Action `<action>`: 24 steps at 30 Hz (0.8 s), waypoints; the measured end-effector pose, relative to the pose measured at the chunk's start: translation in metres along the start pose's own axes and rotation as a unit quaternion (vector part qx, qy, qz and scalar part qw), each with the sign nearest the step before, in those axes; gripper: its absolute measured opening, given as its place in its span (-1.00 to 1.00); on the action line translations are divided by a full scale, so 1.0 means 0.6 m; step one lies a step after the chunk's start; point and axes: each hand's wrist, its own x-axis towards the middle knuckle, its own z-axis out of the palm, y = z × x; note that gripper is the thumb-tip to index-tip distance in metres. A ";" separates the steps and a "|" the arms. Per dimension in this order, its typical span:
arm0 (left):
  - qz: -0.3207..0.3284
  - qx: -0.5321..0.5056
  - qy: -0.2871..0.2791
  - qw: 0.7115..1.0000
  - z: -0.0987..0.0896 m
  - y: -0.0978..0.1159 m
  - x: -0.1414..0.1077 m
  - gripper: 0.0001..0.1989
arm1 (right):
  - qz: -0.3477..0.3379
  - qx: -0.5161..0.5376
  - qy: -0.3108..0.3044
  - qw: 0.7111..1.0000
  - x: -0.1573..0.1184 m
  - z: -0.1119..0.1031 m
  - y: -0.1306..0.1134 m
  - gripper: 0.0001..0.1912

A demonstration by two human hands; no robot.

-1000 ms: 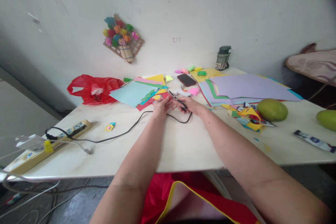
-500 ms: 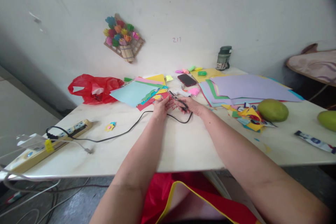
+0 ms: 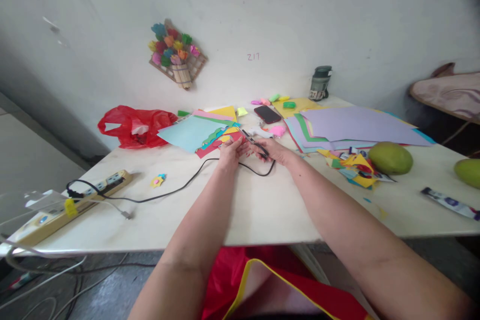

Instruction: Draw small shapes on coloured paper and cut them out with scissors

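White table point(image 3: 277, 210) by pale wall point(image 3: 232, 20), scissors point(image 3: 246, 135) at centre pointing to ten o'clock, right hand point(image 3: 270, 150) curled round their handles, left hand point(image 3: 230, 152) bent alongside, any pinch unclear, fruit point(image 3: 468, 173) cut off at three o'clock

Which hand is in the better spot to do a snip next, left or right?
Right, I think. The right hand holds the scissors by the black handles, blades pointing towards the coloured papers. The left hand is close by, but I can't tell what it holds.
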 end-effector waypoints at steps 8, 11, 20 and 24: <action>0.004 -0.013 0.000 1.000 -0.002 -0.001 0.001 -0.84 | -0.007 -0.010 0.010 1.000 -0.001 0.000 -0.001 -0.77; -0.001 -0.014 0.003 1.000 -0.003 0.001 0.001 -0.83 | -0.004 -0.015 0.006 1.000 -0.002 -0.002 -0.001 -0.78; -0.004 -0.010 -0.004 1.000 -0.006 -0.002 0.005 -0.83 | 0.000 -0.010 0.002 1.000 -0.008 -0.003 -0.008 -0.76; 0.000 -0.005 -0.001 1.000 -0.006 -0.002 0.006 -0.85 | -0.005 -0.020 -0.003 1.000 -0.004 -0.005 -0.004 -0.74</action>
